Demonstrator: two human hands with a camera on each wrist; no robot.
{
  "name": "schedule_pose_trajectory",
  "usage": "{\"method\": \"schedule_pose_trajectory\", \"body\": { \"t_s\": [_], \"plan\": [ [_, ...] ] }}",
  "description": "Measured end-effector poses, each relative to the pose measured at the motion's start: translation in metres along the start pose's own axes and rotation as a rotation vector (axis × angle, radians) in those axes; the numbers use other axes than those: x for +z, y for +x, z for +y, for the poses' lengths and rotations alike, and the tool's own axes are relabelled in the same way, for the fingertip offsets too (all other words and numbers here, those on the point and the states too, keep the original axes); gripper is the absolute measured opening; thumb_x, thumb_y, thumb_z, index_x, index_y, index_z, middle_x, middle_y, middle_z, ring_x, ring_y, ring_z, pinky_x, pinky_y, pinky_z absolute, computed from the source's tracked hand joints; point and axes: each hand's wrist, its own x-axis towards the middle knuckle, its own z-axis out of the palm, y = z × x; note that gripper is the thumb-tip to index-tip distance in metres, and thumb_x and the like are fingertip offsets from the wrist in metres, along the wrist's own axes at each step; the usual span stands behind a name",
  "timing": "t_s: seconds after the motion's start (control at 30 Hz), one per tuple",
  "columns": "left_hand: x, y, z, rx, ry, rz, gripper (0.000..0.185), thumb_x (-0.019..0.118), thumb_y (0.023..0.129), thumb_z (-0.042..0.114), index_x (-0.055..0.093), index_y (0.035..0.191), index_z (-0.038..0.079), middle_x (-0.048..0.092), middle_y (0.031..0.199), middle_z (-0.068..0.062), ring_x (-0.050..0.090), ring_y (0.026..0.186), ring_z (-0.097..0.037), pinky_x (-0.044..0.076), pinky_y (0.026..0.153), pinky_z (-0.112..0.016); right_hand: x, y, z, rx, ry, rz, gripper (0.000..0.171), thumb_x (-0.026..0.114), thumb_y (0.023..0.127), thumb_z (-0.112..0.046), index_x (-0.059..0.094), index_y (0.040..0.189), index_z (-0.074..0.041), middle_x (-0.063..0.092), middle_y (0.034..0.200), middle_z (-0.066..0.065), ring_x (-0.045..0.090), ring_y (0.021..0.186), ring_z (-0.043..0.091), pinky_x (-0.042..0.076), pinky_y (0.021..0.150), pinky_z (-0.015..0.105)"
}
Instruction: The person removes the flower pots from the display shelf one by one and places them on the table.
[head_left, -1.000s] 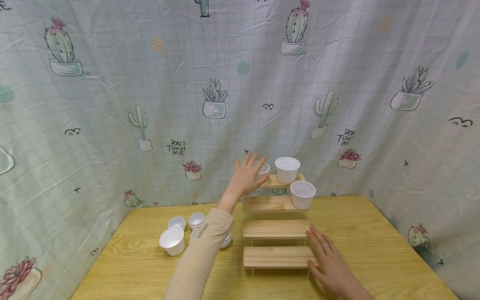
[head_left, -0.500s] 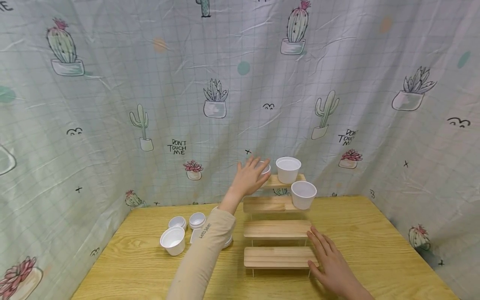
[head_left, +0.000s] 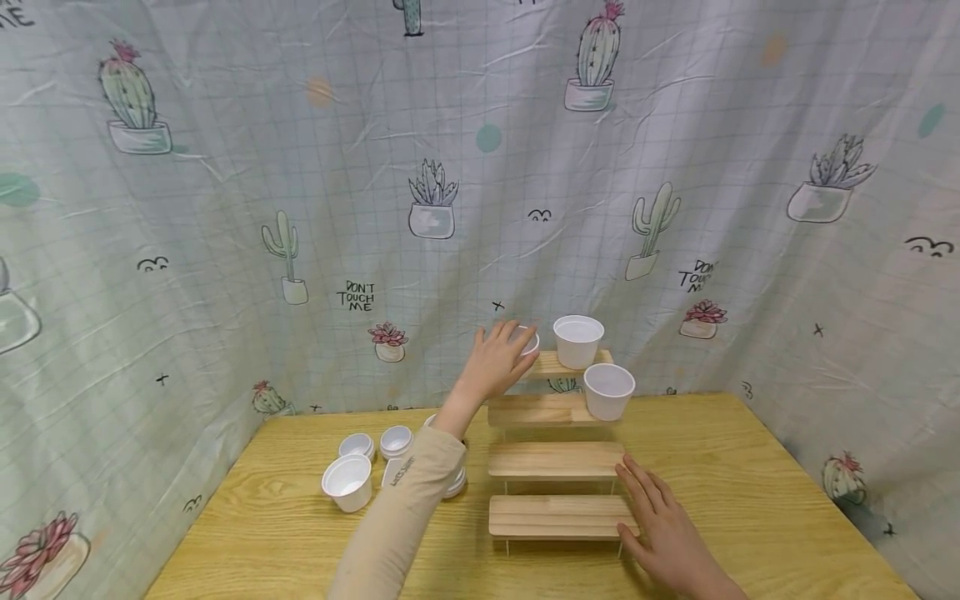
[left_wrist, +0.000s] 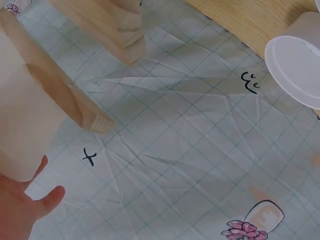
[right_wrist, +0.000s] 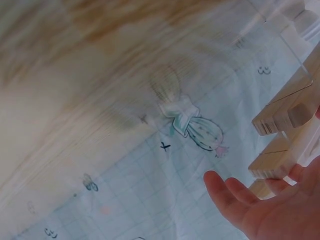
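Three white cups stand on the wooden rack [head_left: 555,460]: the left cup [left_wrist: 22,120] and the right cup [head_left: 577,343] on its top step, and the lower cup [head_left: 609,393] at the right end of the step beneath. Your left hand [head_left: 491,362] is at the left cup, fingers somewhat apart and reaching over its rim; I cannot tell whether it grips the cup or only touches it. Your right hand [head_left: 663,533] lies straight-fingered against the right ends of the rack's two lowest steps, holding nothing.

Left of the rack, the desk [head_left: 247,533] bears a tall cup [head_left: 348,483] and two small cups [head_left: 356,447]; more white pieces are partly hidden by your sleeve [head_left: 408,508], so I can't give you a full count.

Judging from this, you look part-way through: the rack's top step has both cups, its second has bare wood at the left, its lowest two carry no cup, and the desk pieces appear left for you to deal with.
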Motion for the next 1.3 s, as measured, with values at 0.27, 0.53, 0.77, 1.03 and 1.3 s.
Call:
{"method": "schedule_pose_trajectory", "body": {
  "t_s": [0.27, 0.53, 0.77, 1.03, 1.3],
  "plan": [
    [-0.003, -0.004, 0.0, 0.014, 0.018, 0.006, 0.048, 0.032, 0.094, 0.046, 0.035, 0.137, 0.024, 0.042, 0.134, -0.006, 0.039, 0.124, -0.025, 0.029, 0.1, -0.054, 0.0, 0.0, 0.001, -0.004, -0.001, 0.006, 0.078, 0.069, 0.066, -0.02, 0.035, 0.134, -0.001, 0.035, 0.139, 0.017, 0.037, 0.115, 0.032, -0.002, 0.107, 0.011],
    [-0.004, -0.01, -0.001, 0.032, 0.005, 0.029, 0.048, 0.033, 0.093, 0.045, 0.036, 0.136, 0.024, 0.044, 0.132, -0.007, 0.04, 0.123, -0.025, 0.03, 0.099, -0.054, 0.0, 0.0, 0.001, -0.008, -0.007, -0.005, 0.079, 0.069, 0.067, -0.022, 0.034, 0.135, -0.002, 0.034, 0.14, 0.017, 0.036, 0.116, 0.03, -0.002, 0.108, 0.011],
    [-0.011, -0.022, -0.001, 0.063, -0.018, 0.085, 0.046, 0.034, 0.093, 0.045, 0.038, 0.135, 0.026, 0.046, 0.129, -0.006, 0.042, 0.121, -0.023, 0.032, 0.097, -0.053, 0.0, 0.0, 0.002, -0.009, 0.001, -0.005, 0.08, 0.07, 0.067, -0.022, 0.034, 0.135, -0.002, 0.034, 0.14, 0.017, 0.037, 0.115, 0.031, -0.002, 0.107, 0.01],
    [-0.021, -0.041, 0.0, 0.114, -0.011, 0.156, 0.046, 0.041, 0.091, 0.045, 0.043, 0.132, 0.025, 0.048, 0.124, -0.005, 0.044, 0.117, -0.022, 0.03, 0.098, -0.052, 0.0, 0.0, 0.003, -0.007, 0.004, -0.008, 0.08, 0.07, 0.067, -0.021, 0.034, 0.136, -0.003, 0.033, 0.14, 0.016, 0.038, 0.114, 0.03, -0.002, 0.107, 0.01],
    [-0.024, -0.057, 0.001, 0.137, 0.025, 0.19, 0.046, 0.043, 0.09, 0.045, 0.044, 0.13, 0.024, 0.05, 0.122, -0.004, 0.046, 0.115, -0.02, 0.032, 0.098, -0.05, 0.0, 0.001, 0.002, 0.018, 0.008, -0.02, 0.08, 0.071, 0.067, -0.02, 0.033, 0.136, -0.004, 0.033, 0.141, 0.015, 0.039, 0.114, 0.031, -0.002, 0.104, 0.008]
  ]
}}
